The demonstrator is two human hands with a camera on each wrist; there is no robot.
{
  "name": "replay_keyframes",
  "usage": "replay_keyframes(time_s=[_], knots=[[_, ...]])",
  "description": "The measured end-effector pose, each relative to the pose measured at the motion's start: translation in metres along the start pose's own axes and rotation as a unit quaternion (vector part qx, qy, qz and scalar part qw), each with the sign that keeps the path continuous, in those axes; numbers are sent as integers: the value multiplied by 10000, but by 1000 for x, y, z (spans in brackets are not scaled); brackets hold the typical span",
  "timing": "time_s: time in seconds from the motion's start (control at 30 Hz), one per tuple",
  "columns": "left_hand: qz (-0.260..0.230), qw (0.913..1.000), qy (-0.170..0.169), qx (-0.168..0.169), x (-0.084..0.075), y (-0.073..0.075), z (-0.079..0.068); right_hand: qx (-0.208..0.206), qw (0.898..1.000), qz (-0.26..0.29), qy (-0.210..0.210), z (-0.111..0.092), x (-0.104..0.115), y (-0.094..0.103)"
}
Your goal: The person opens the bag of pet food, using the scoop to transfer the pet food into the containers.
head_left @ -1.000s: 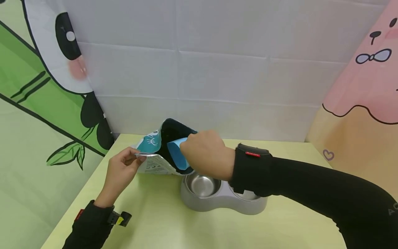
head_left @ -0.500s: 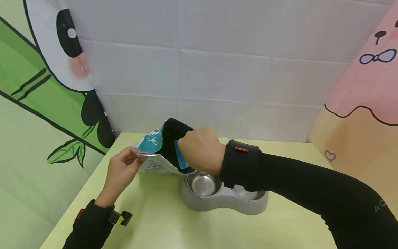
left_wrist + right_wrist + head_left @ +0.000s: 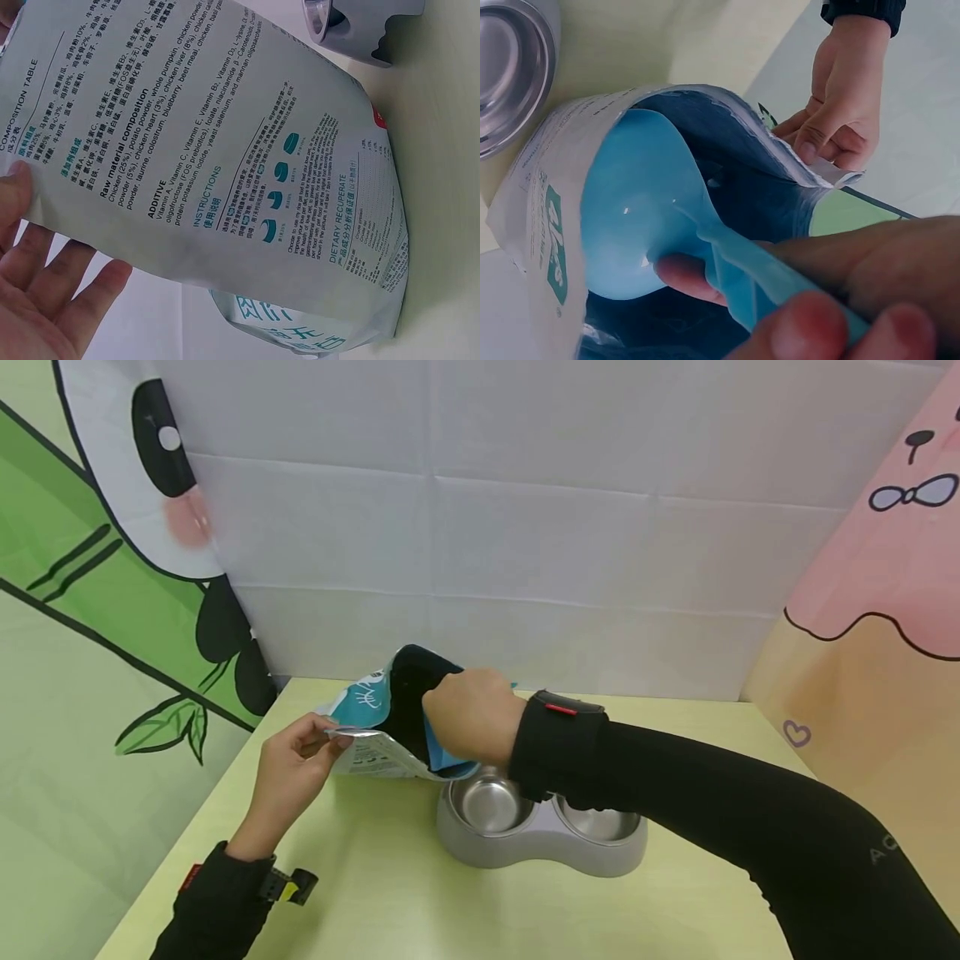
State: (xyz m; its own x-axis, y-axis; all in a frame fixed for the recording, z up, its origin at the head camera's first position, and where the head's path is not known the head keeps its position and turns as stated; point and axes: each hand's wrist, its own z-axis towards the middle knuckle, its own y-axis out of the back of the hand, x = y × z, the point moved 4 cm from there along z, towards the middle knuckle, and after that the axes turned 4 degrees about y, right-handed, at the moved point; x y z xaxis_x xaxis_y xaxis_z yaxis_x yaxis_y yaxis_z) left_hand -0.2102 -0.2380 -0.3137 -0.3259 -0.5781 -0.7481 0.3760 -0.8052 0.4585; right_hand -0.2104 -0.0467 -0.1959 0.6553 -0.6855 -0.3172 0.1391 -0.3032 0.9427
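Right hand (image 3: 472, 714) farther left; scoop (image 3: 637, 202) between fingers (image 3: 810, 330)

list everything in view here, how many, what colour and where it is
printed bag: 1, whitish and teal, dark inside, mouth open, at the left end of the bowl stand in the head view
scoop: 1, light blue, its head in the bag's mouth
bowl stand: 1, grey, on the table
bowls: 2, silvery metal, side by side in the stand
table: 1, pale yellow, under the stand
backdrop: 1, whitish behind the table, green cartoon print at left, pink and peach at right
sleeves: 2, black, one on each arm
left hand: 1, bare, pinching the bag's rim
right hand: 1, bare, gripping the scoop's handle
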Motion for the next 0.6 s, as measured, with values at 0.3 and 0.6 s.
replay_keyframes(time_s=[0.3, 0.6], knots=[[-22, 10000, -4, 29, 2, 2, 2, 463, 9981, 365, -163, 13, -2, -8], [-86, 9999, -52, 42, 2, 5, 2, 432, 9982, 398, -150, 21, -1, -16]])
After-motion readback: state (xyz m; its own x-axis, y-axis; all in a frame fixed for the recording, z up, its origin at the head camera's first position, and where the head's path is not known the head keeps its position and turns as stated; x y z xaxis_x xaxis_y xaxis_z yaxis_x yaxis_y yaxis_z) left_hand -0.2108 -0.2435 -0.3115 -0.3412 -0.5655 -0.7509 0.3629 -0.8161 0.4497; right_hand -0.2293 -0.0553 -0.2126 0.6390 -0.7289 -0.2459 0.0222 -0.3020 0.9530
